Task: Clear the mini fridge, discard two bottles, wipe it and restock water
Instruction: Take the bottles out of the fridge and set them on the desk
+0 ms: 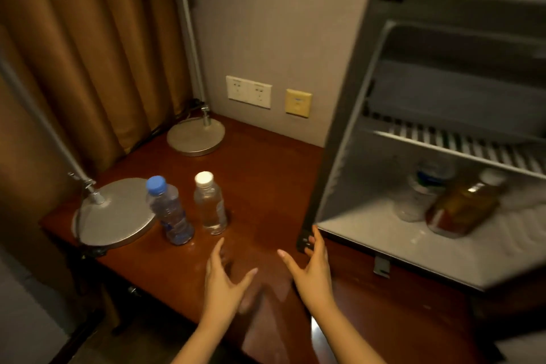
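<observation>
The grey mini fridge (348,139) stands open on the right of the wooden table (266,174). On its floor stand a clear water bottle (419,195) and, in front of it, a brown tea bottle (464,207) with a white cap. Left of the fridge on the table stand a blue-capped water bottle (170,211) and a white-capped water bottle (209,204). My left hand (223,281) hovers open over the table, below the two bottles. My right hand (313,269) is open too, its fingertips at the fridge's lower left corner.
Two round metal lamp bases (115,213) (196,136) with slanted poles stand on the table's left and back. Brown curtains (74,47) hang at the left. Wall sockets (248,91) sit above the table's back edge. A wire shelf (461,145) spans the fridge.
</observation>
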`<state>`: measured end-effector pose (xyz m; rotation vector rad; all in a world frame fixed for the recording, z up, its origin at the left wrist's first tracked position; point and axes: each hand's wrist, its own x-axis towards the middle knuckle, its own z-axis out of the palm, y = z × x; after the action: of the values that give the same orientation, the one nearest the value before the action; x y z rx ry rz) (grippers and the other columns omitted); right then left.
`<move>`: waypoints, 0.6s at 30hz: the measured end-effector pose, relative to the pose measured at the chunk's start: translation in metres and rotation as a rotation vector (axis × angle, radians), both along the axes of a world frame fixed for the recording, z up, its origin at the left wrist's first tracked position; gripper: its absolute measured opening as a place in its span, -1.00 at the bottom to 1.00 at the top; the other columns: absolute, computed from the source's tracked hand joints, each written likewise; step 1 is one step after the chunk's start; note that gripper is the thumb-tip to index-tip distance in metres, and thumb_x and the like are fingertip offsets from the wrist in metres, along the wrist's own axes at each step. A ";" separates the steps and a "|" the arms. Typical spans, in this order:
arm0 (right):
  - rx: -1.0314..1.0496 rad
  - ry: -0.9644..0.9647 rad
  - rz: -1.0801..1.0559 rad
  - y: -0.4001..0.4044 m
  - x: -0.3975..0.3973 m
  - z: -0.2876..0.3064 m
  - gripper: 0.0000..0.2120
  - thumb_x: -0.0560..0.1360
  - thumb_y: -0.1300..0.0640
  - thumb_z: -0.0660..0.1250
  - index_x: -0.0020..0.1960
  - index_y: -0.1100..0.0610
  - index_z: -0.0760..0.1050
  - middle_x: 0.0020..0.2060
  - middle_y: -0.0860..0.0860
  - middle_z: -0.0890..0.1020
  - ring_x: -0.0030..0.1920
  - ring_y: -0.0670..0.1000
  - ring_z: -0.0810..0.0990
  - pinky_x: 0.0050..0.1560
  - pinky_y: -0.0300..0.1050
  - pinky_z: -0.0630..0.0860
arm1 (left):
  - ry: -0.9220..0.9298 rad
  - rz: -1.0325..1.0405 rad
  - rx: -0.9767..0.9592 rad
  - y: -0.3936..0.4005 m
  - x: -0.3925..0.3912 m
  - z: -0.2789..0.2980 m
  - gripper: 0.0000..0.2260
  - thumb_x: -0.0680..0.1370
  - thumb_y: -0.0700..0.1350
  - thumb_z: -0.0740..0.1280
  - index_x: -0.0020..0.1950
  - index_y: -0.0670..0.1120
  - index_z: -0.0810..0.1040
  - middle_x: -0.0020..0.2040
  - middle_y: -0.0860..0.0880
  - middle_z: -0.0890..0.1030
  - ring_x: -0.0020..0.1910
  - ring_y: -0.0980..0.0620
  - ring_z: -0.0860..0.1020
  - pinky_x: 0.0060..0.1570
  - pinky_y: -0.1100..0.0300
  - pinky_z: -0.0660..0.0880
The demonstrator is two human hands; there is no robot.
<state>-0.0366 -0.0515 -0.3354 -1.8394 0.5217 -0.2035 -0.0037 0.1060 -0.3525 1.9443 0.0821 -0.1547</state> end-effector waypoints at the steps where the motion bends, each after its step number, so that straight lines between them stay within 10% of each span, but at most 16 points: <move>1: 0.000 -0.001 -0.040 -0.012 -0.011 0.004 -0.18 0.37 0.04 0.45 0.46 -0.03 0.02 0.42 0.11 0.25 0.36 0.07 0.33 0.26 -0.10 0.33 | -0.022 -0.066 0.004 -0.017 -0.003 0.007 -0.23 0.32 -0.12 0.51 0.42 0.04 0.17 0.37 -0.11 0.34 0.34 -0.07 0.35 0.28 0.06 0.32; 18: 0.022 -0.081 -0.665 -0.224 -0.055 0.013 -0.10 0.30 0.09 0.51 0.46 0.04 0.03 0.40 0.17 0.27 0.35 0.15 0.34 0.30 0.06 0.39 | -0.140 -0.722 -0.045 -0.284 0.026 0.049 -0.15 0.32 -0.20 0.50 0.47 -0.03 0.07 0.48 -0.12 0.20 0.42 -0.11 0.24 0.31 0.07 0.27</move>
<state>-0.0917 -0.2754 -0.3221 -1.5723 1.0607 -0.7111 0.0227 -0.1781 -0.3031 1.8557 -0.7155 -0.4867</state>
